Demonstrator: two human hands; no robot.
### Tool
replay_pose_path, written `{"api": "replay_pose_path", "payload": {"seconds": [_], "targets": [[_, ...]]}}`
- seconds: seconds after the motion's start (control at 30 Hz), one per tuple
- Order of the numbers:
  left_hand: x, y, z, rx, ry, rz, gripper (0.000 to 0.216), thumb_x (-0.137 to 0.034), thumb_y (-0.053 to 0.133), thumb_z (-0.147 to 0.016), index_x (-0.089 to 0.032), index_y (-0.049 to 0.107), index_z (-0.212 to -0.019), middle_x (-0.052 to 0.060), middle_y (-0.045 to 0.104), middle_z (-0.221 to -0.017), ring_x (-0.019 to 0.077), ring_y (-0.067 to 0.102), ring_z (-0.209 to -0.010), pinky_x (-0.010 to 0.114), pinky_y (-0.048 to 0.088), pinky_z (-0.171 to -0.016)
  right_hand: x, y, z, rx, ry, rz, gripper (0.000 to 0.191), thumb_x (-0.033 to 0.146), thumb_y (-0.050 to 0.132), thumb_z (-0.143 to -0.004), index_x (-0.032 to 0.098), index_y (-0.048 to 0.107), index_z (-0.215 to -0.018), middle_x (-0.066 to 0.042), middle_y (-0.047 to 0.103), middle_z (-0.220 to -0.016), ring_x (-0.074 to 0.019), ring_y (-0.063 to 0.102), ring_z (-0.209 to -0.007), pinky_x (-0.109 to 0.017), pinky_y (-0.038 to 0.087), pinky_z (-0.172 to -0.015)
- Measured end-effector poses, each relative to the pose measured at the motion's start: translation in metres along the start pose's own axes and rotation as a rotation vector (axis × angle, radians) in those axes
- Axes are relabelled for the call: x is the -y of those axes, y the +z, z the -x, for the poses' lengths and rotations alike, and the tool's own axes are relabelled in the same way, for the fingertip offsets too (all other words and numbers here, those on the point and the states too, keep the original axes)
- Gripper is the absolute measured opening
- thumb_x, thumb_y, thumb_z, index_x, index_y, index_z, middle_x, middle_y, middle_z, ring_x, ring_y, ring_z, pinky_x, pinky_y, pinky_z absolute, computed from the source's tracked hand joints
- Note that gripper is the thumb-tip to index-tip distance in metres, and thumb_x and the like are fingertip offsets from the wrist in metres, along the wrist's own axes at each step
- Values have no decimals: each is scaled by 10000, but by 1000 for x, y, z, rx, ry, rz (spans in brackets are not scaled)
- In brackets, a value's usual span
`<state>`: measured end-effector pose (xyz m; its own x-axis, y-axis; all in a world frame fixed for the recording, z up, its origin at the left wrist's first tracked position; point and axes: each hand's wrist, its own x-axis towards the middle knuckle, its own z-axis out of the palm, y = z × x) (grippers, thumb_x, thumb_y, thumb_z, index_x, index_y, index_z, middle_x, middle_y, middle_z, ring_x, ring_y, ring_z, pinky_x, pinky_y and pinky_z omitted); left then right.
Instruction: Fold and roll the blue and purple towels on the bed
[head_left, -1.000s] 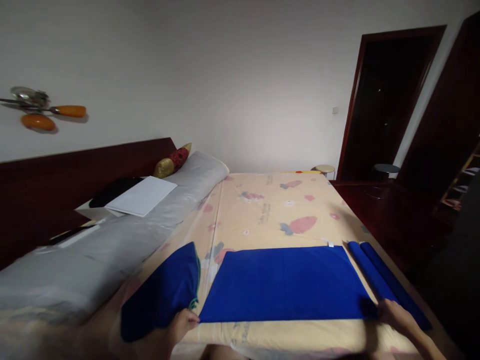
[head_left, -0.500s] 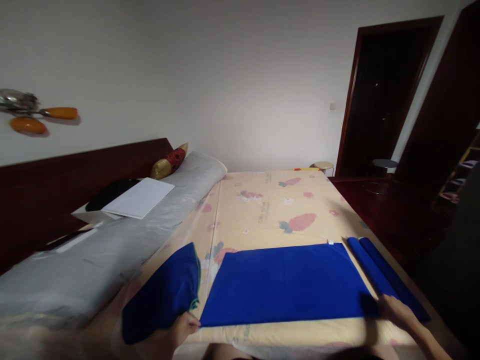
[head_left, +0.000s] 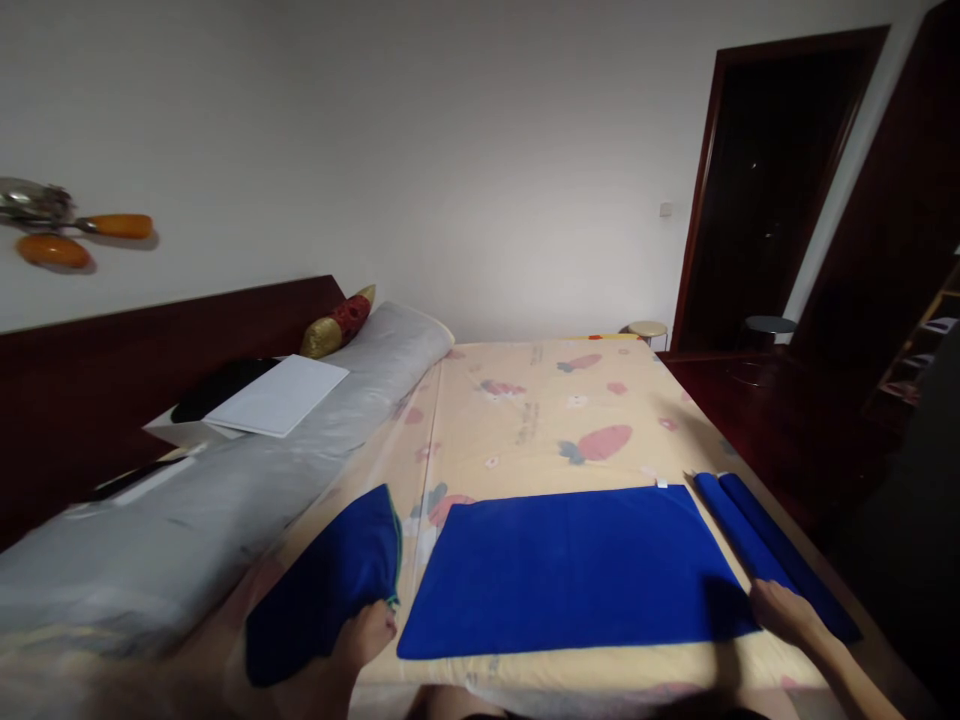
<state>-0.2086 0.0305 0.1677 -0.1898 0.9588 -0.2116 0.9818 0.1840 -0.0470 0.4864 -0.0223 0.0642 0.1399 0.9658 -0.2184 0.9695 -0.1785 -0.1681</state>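
A flat blue cloth (head_left: 574,570) lies spread on the bed sheet (head_left: 547,410), a small white tag at its far right corner. My left hand (head_left: 365,632) rests near the cloth's near left corner, fingers curled, beside a folded dark blue cloth (head_left: 330,590). My right hand (head_left: 780,610) sits at the near right corner of the flat cloth, fingers pressed on its edge. Two rolled blue cloths (head_left: 772,555) lie just right of that hand along the bed's edge.
A long grey bolster (head_left: 225,500) runs along the dark headboard (head_left: 150,360), with a white sheet (head_left: 277,395) and a red-gold cushion (head_left: 337,320) on it. Dark wooden furniture (head_left: 795,420) and a doorway (head_left: 765,190) stand to the right; two stools (head_left: 649,332) are behind the bed.
My left hand has slipped a little left, off the flat cloth's corner toward the folded cloth. My right hand has edged slightly up along the cloth's right corner.
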Motion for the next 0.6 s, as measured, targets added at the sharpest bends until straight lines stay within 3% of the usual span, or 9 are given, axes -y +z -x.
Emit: {"api": "replay_pose_path", "payload": {"seconds": [0.1, 0.2, 0.3, 0.4, 0.5, 0.6], "targets": [[-38, -12, -19, -23, 143, 3, 238, -195, 446, -907, -166, 677, -958, 86, 701, -1002, 220, 640, -975, 389, 469, -900, 37, -12, -13, -89, -60, -7, 364, 116, 330, -850, 132, 687, -921, -172, 706, -889, -257, 685, -836, -330, 461, -705], [-109, -8, -27, -95, 350, 45, 430, -182, 396, -874, -209, 556, -1272, 79, 560, -1351, 220, 477, -1258, 388, 326, -1072, 98, -9, -25, -151, -209, -49, 432, 182, 321, -883, 136, 601, -1208, -174, 620, -1237, -250, 566, -1163, -370, 385, -988], [-194, 17, -17, -90, 551, 96, 560, -214, 424, -836, -259, 429, -1394, -1, 430, -1473, 179, 344, -1365, 351, 241, -1137, 172, 10, -27, -157, -326, -104, 511, 268, 315, -901, 174, 433, -1390, -112, 426, -1460, -238, 374, -1350, -411, 294, -1092], [-260, 62, 3, -111, 606, 137, 620, -166, 326, -845, -207, 294, -1463, -3, 277, -1542, 156, 224, -1418, 351, 232, -1153, 236, 40, -18, -136, -402, -158, 530, 245, 241, -918, 204, 359, -1433, -50, 340, -1505, -192, 288, -1394, -392, 277, -1114], [-286, 114, 16, -125, 572, 203, 602, -173, 270, -873, -197, 241, -1473, 6, 243, -1544, 174, 196, -1423, 379, 242, -1164, 271, 72, -10, -121, -434, -218, 526, 271, 266, -920, 244, 338, -1440, -28, 309, -1508, -202, 281, -1394, -412, 277, -1119], [-281, 151, 18, -169, 547, 229, 576, -230, 251, -910, -299, 140, -1471, -33, 201, -1543, 204, 199, -1421, 468, 225, -1173, 278, 98, -8, -144, -423, -307, 515, 341, 261, -939, 290, 290, -1450, -8, 261, -1517, -231, 238, -1405, -478, 225, -1140]]}}
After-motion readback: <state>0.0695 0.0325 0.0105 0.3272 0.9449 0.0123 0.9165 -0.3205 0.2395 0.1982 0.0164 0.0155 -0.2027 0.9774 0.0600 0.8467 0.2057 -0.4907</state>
